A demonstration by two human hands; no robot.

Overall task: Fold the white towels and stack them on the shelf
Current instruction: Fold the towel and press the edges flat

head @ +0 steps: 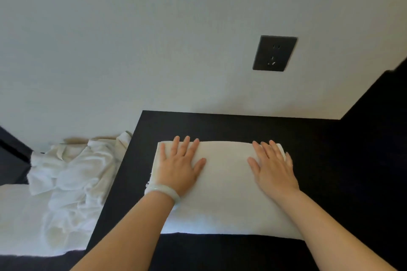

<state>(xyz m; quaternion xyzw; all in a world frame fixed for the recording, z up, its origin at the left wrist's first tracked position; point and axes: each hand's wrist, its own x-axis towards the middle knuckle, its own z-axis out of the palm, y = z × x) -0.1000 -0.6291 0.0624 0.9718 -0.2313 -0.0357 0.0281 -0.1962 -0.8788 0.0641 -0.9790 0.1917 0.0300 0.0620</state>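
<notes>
A folded white towel point(224, 185) lies flat on the black shelf top point(330, 160), its long side running left to right. My left hand point(180, 167) presses flat on the towel's left part, fingers straight and spread, a pale bangle on the wrist. On the towel's right part my right hand point(273, 169) lies flat too, with its fingers reaching the far right corner. A heap of crumpled white towels point(72, 174) lies to the left, lower than the shelf top.
The white wall rises right behind the shelf, with a dark power socket point(274, 53) above the towel. A black panel point(378, 103) closes the right side. The crumpled heap rests on a white bed surface point(19, 222). Dark furniture point(11, 156) stands at far left.
</notes>
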